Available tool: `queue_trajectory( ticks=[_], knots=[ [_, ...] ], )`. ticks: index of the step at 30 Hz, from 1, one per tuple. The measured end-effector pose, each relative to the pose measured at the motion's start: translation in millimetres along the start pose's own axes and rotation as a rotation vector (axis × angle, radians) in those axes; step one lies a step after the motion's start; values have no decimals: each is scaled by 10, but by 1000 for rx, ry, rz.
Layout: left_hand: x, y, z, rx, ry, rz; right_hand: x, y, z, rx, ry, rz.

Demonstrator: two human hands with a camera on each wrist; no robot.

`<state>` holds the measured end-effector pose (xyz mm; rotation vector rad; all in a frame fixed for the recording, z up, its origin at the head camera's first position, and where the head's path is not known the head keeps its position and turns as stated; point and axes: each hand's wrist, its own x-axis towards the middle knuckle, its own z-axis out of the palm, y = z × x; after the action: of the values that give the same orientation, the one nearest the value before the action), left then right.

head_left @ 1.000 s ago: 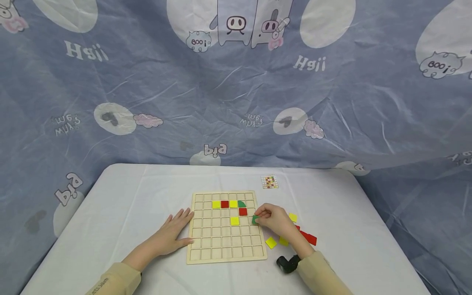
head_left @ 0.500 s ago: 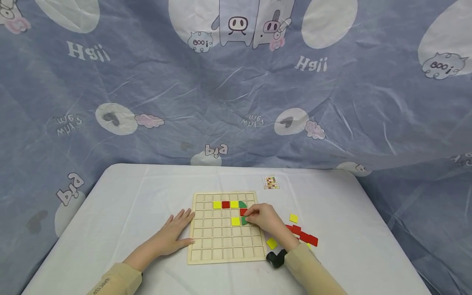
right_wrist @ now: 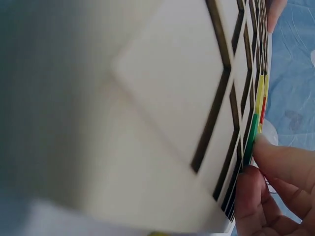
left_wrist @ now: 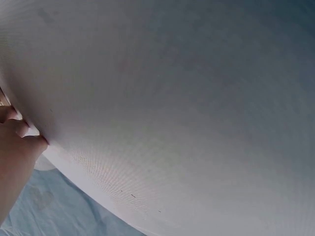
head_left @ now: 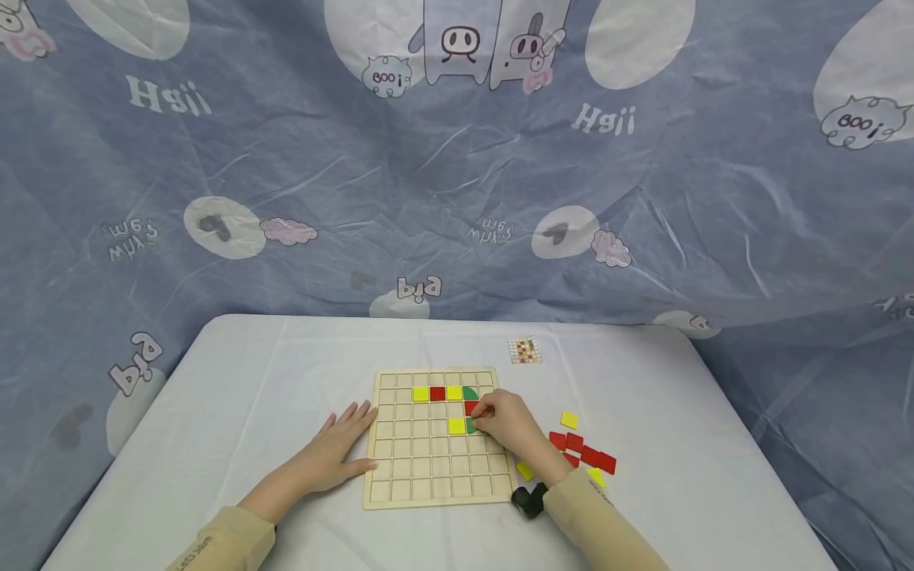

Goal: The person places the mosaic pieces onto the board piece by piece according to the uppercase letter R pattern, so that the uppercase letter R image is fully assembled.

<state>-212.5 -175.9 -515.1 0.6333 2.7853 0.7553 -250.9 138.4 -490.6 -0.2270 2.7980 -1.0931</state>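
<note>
A light wooden grid board (head_left: 421, 469) lies on the white table. My left hand (head_left: 332, 450) rests at its left edge with fingers spread; in the left wrist view only part of that hand (left_wrist: 17, 142) shows. My right hand (head_left: 510, 422) is over the board's right side, its thumb and fingers curled at a green tile (head_left: 470, 427) in a cell. Up close in the right wrist view, thumb and finger pinch the green tile (right_wrist: 251, 136); its full shape is hidden. Beside it sits a yellow tile (head_left: 456, 427), with a red tile (head_left: 470, 408) just behind.
A back row holds a yellow tile (head_left: 420, 394), a red tile (head_left: 437, 393), another yellow tile (head_left: 454, 392) and a green quarter-circle tile (head_left: 470, 392). Loose red tiles (head_left: 589, 455) and yellow tiles (head_left: 569, 420) lie right of the board. A small pattern card (head_left: 524, 350) lies behind.
My right hand has moved left from the board's right edge, carrying the green tile into the cell beside the yellow one. The left hand has stayed in place.
</note>
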Motion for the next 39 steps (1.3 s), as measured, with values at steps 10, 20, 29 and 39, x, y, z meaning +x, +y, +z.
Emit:
queue_trajectory(
  ticks=[10, 20, 29, 39],
  knots=[
    [6, -33, 14, 4, 0, 5, -36, 181, -319, 85, 72, 68],
    [-1, -17, 4, -2, 2, 17, -207, 559, -735, 67, 96, 154],
    [3, -11, -7, 0, 0, 6, -395, 890, -820, 17, 97, 193],
    [1, -19, -6, -6, -9, 3, -526, 957, -749, -99, 40, 203]
  ],
)
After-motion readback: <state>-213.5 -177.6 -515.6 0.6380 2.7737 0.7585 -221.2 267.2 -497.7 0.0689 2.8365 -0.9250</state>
